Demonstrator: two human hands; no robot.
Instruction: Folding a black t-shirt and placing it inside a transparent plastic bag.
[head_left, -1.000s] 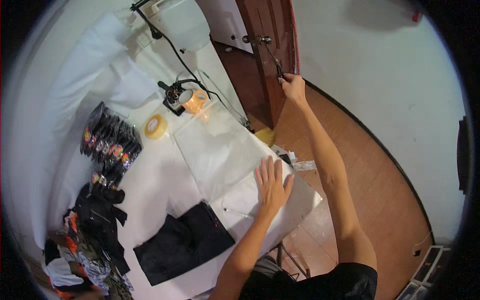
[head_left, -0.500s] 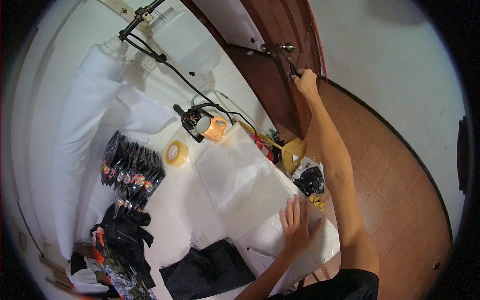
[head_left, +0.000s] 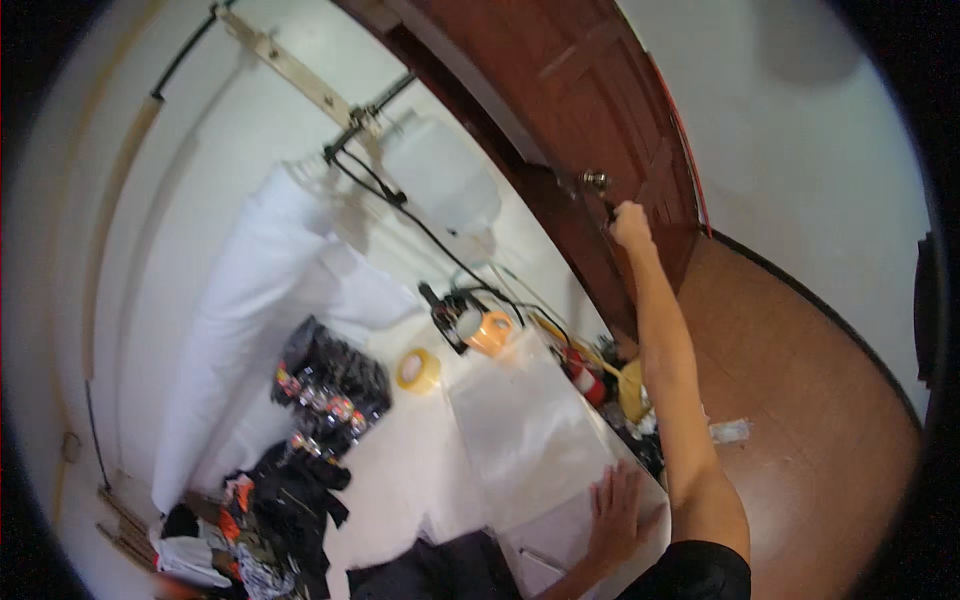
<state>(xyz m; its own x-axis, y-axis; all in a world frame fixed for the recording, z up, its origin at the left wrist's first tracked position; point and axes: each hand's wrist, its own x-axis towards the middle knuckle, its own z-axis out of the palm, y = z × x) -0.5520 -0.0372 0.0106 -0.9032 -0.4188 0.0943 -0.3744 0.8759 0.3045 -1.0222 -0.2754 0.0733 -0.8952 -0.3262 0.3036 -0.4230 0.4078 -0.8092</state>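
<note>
My right arm reaches far out to the brown wooden door (head_left: 565, 70). The fingers of my right hand (head_left: 632, 228) are closed around a dark-handled tool (head_left: 611, 211), just below the round metal door knob (head_left: 594, 180). The tool's tip is blurred, and I cannot tell whether it touches the door. On the table's right corner my left hand (head_left: 618, 515) lies flat and open with its fingers apart. Beside it are clear plastic sheets or bags (head_left: 525, 430), a thin white stick-like thing (head_left: 541, 561) and a folded black cloth (head_left: 440, 572).
An orange mug (head_left: 490, 335) and a tape roll (head_left: 418, 371) stand toward the table's back. Black shiny packets (head_left: 335, 375) and heaped garments (head_left: 290, 510) lie left. A white fabric roll (head_left: 235, 330) leans against the wall. A yellow broom (head_left: 632, 390) is beyond the table.
The door has swung toward its frame; more of its panel shows. My right hand has moved with it, still holding the tool. The view has turned, shifting the table right and down.
</note>
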